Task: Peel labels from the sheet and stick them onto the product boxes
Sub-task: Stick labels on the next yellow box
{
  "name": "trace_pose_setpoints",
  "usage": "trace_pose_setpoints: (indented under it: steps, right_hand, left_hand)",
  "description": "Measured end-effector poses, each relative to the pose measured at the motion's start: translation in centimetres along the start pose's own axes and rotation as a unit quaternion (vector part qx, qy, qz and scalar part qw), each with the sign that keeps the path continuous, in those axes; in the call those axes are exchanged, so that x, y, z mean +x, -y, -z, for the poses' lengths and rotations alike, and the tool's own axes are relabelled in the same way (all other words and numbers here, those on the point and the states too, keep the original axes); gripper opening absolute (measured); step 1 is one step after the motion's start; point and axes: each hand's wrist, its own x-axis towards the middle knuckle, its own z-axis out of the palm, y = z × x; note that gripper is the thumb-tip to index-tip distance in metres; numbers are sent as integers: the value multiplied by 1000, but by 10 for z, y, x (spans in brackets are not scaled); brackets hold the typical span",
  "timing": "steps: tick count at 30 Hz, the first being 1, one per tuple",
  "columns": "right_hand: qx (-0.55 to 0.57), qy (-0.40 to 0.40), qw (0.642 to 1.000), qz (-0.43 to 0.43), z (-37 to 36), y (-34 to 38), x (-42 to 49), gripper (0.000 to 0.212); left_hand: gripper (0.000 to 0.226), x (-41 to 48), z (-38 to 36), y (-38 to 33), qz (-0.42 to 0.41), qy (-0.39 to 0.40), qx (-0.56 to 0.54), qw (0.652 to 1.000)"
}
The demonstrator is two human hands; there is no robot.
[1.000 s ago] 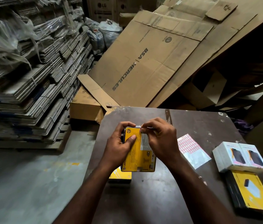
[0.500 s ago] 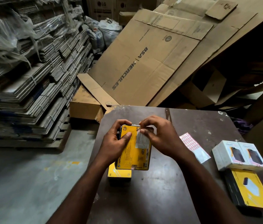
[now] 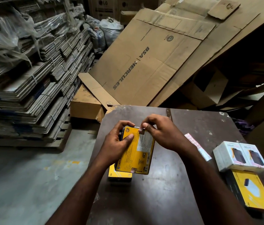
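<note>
Flattened cardboard point(image 3: 144, 62) leans behind the dark tabletop point(image 3: 168, 200), over which the left hand point(image 3: 116, 143) holds a yellow box point(image 3: 134, 153), its grip curled round the box's left edge with the thumb flat on the printed face. At the box's top edge the right hand point(image 3: 163, 135) pinches a small pink-edged label point(image 3: 140, 129) in its grip, fingertips covering most of it, so its print is unreadable. Right of the box the label sheet point(image 3: 197, 146) lies partly hidden behind the right wrist, and a second yellow box point(image 3: 120, 173) shows only a corner beneath the held one.
</note>
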Motion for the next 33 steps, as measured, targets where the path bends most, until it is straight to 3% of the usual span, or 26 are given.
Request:
trace_pose_setpoints:
  steps: [8,21,24,28,33]
  right_hand:
    - [-19,24,1000,4,3,0,3,5]
    - [-8,-15,1000,8,1,-1,5,15]
    - [26,-26,999,0,-2,-1,5,17]
    - [107,-29,993,-31,-1,-1,4,47]
    - [241,-21,966,-88,-17,-1,-2,31]
  left_hand:
    - [25,1,0,1,-2,8,3,1000]
    - [25,-1,0,-5,-25,4,-19,1000]
    - [25,-1,0,-7,-39,-7,-26,999]
    - [26,-1,2,-6,-37,-9,-31,999]
    - [25,1,2,-8,-34,-18,-60,997]
